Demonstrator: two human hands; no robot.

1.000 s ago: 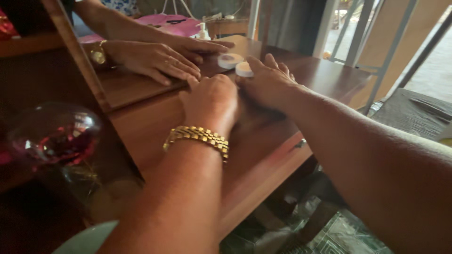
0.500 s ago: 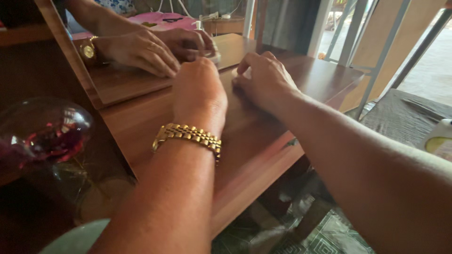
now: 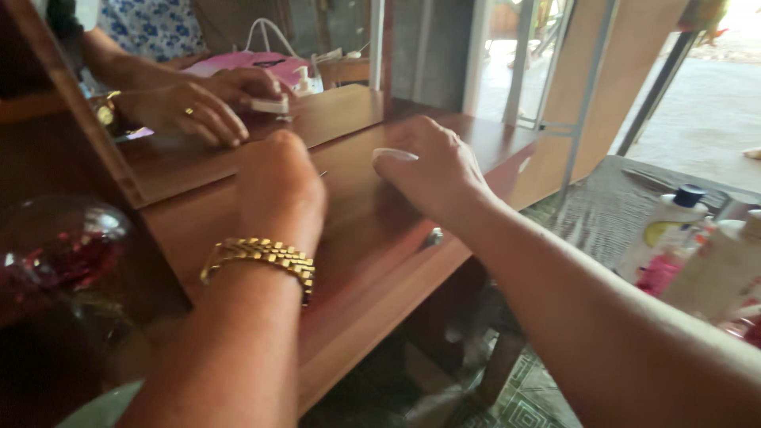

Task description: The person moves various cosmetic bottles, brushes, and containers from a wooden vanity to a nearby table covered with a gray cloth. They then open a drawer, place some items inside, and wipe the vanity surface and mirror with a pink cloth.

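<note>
The right hand (image 3: 436,170) pinches a small white round lid (image 3: 394,154) just above the wooden counter (image 3: 380,246), far from the near edge. It looks light, stiff and slippery; its rim is the best hold. The left hand (image 3: 277,186) rests fisted, holding nothing visible. A second ago the lid lay on the counter.

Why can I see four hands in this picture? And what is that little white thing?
The camera sits on a person's head and looks down, so the two big arms are that person's own. The left hand, with a gold bracelet, rests closed on a brown wooden table. The right hand holds a small white round piece at its fingertips. A mirror stands at the back of the table, so the other two hands are just reflections. A glass globe sits at the left, bottles at the right.
</note>
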